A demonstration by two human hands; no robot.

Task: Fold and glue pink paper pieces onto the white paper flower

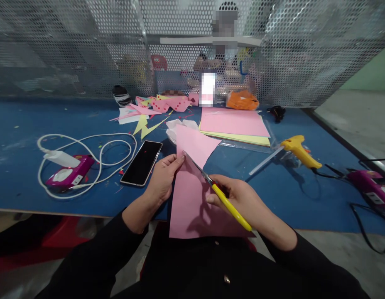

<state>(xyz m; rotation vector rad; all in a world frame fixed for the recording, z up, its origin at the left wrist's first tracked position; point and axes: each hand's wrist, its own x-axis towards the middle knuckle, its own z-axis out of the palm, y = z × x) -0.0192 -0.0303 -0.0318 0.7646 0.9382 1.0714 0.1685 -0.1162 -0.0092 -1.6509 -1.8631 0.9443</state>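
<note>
Nearest us, the right hand point(242, 199) has its fingers curled shut around the yellow-handled scissors point(221, 197), wrist low, blades pointing toward eleven o'clock into the pink paper sheet point(192, 199). The sheet hangs off the tabletop's point(288, 195) near edge, over the lap. The left hand point(163, 178), at nine o'clock of the blades, pinches the sheet's left edge between thumb and fingers, its grip closed on the paper, forearm angled in from below.

Just past that hand, a black phone point(141, 162) lies face up. Out at nine o'clock, a white cable point(99, 158) loops round a magenta box point(69, 174). At three o'clock rests a yellow glue gun point(296, 150).

Farther, at twelve o'clock, a clear sleeve point(242, 143) holds stacked pink and yellow sheets point(232, 122). Beyond, paper scraps point(161, 106) and an orange bag point(242, 100) sit against the perforated metal screen point(86, 41).
</note>
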